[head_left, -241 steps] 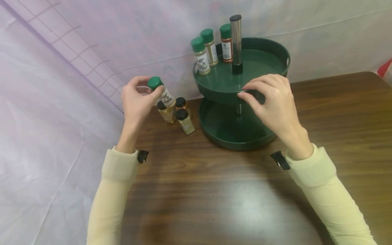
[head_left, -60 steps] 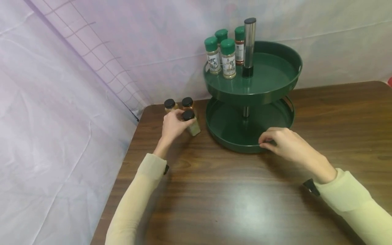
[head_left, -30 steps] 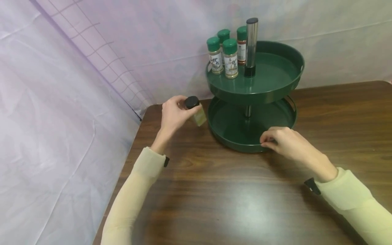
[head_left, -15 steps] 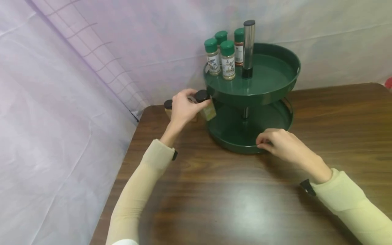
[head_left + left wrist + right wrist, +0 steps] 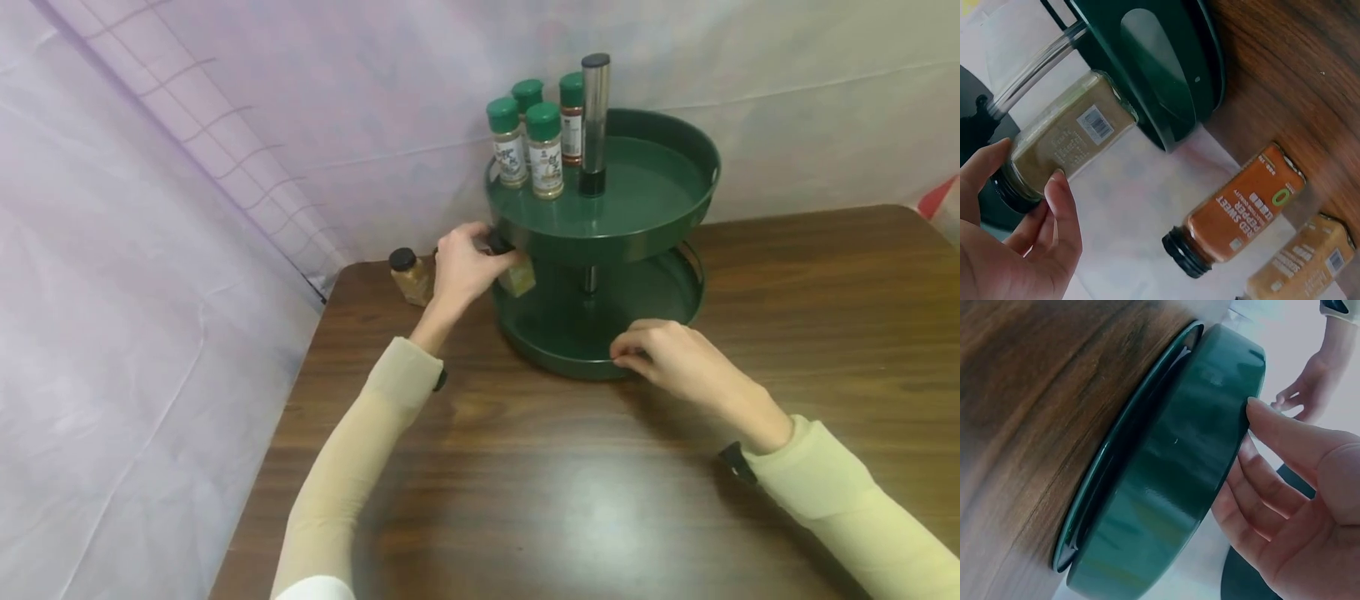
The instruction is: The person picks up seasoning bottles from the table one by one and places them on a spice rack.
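My left hand (image 5: 467, 265) holds a black-lidded spice jar (image 5: 1075, 125) by its neck and shoulder, thumb on one side and fingers on the other. The jar is tilted, its base over the left side of the lower tray (image 5: 555, 365), just below the upper tray (image 5: 660, 200) of a green two-tier rack. My right hand (image 5: 675, 360) pinches the lower tray's front rim between thumb and fingers. On the table beside the left hand are a tan spice jar (image 5: 414, 282) and an orange-red jar labelled sweet pepper (image 5: 1244, 206); the head view mostly hides the latter behind that hand.
Several green-capped shakers (image 5: 545, 158) stand at the left of the upper tray, beside the chrome post (image 5: 596, 117). White sheeting (image 5: 112, 333) hangs at the left and behind the wooden table (image 5: 480, 467).
A green-capped shaker formerly in my left hand now stands on the upper tray. That hand then lifted the black-lidded jar off the table and rightward. The right hand moved down to the lower rim.
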{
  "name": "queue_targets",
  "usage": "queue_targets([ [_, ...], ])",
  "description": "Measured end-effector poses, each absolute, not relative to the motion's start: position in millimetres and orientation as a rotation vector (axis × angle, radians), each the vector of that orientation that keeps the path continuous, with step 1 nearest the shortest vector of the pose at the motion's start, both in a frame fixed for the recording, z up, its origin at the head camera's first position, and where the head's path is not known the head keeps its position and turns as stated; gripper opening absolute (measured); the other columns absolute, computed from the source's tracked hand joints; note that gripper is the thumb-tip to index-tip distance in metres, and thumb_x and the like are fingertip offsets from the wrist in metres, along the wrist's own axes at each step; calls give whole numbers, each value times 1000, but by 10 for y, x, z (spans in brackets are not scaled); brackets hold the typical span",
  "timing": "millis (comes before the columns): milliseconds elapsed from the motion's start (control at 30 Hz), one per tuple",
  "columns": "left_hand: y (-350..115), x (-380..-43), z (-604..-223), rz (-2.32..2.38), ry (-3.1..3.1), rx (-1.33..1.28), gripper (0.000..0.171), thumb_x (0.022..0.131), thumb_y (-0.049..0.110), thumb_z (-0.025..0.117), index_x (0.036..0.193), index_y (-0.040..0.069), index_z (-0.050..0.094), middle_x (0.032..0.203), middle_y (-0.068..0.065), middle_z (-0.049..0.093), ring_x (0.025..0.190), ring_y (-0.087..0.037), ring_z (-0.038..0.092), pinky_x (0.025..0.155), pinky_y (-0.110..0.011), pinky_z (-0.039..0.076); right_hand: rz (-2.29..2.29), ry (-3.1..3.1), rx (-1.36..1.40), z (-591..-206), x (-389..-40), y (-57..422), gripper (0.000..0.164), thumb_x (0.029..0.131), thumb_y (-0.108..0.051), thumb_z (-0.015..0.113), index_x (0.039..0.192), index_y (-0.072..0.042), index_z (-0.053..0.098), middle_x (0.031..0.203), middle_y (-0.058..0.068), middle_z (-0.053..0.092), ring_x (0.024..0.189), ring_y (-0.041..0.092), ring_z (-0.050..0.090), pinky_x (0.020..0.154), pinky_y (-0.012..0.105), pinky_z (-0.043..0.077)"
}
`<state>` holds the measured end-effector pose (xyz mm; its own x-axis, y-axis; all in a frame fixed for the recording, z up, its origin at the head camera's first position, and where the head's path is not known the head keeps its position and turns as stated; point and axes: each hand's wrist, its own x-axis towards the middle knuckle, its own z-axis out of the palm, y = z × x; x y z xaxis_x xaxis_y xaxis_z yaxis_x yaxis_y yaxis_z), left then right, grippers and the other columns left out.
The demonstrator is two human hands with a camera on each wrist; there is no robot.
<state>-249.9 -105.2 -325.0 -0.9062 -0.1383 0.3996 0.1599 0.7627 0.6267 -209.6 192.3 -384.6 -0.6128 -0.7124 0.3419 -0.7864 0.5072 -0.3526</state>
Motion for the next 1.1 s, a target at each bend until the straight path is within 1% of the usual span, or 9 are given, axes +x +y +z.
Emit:
queue_targets([
  [133, -1002, -2558, -3272, -948, -2541, -1, 32, 75, 35, 88, 92, 12, 73, 96, -5, 72, 83, -18, 68, 71, -36, 55, 709, -2579, 1299, -3854, -2083, 1910, 9, 86, -5, 79, 93, -10, 77, 88, -3, 68, 78, 14, 66, 67, 35, 56],
  [333, -949, -2674, -3285, -907, -2566, 25, 31, 73, 33, 89, 90, 14, 71, 86, 0, 69, 79, -17, 63, 71, -38, 52, 675, -2557, 1292, -3861, -2073, 1897, 8, 87, -4, 78, 93, -8, 77, 88, -1, 68, 79, 15, 66, 68, 36, 56],
  [533, -943, -2770, -3327, -883, -2587, 55, 30, 73, 30, 88, 88, 12, 68, 82, -1, 68, 78, -20, 64, 71, -40, 53, 662, -2563, 1280, -3880, -2063, 1879, 8, 87, -4, 78, 94, -9, 77, 88, -1, 68, 80, 16, 66, 68, 36, 56],
  [667, -946, -2827, -3381, -869, -2589, 75, 26, 75, 24, 84, 88, 10, 67, 82, -4, 70, 80, -23, 66, 73, -41, 54, 665, -2558, 1287, -3895, -2054, 1866, 8, 88, -5, 77, 94, -9, 77, 88, -1, 68, 80, 16, 66, 69, 36, 56],
  [800, -941, -2883, -3430, -874, -2573, 81, 18, 77, 19, 79, 82, 9, 64, 78, -6, 68, 77, -26, 66, 70, -42, 53, 670, -2552, 1291, -3900, -2053, 1868, 8, 88, -4, 77, 94, -9, 77, 88, 0, 68, 80, 16, 66, 69, 36, 56],
  [900, -928, -2923, -3455, -879, -2565, 85, 18, 80, 20, 77, 78, 10, 63, 76, -6, 66, 75, -26, 65, 68, -43, 53, 665, -2545, 1292, -3900, -2056, 1873, 8, 88, -4, 77, 94, -9, 77, 88, -1, 68, 79, 16, 66, 69, 36, 56],
  [1000, -909, -2962, -3479, -868, -2571, 87, 22, 84, 25, 75, 77, 8, 62, 77, -9, 67, 76, -28, 67, 69, -45, 54, 657, -2538, 1293, -3909, -2059, 1873, 8, 88, -4, 77, 94, -9, 77, 88, -1, 68, 79, 16, 66, 68, 35, 56],
  [1067, -895, -2984, -3494, -865, -2581, 91, 25, 86, 27, 73, 80, 6, 62, 81, -12, 69, 80, -31, 68, 72, -48, 55, 660, -2535, 1295, -3913, -2061, 1874, 8, 88, -4, 77, 94, -9, 77, 88, 0, 68, 79, 16, 66, 68, 35, 56],
  [1100, -890, -2996, -3504, -864, -2589, 96, 26, 86, 28, 73, 84, 5, 63, 85, -13, 70, 83, -33, 69, 74, -48, 56, 661, -2534, 1297, -3916, -2061, 1875, 8, 88, -4, 77, 94, -9, 77, 88, 0, 68, 79, 16, 66, 68, 35, 56],
])
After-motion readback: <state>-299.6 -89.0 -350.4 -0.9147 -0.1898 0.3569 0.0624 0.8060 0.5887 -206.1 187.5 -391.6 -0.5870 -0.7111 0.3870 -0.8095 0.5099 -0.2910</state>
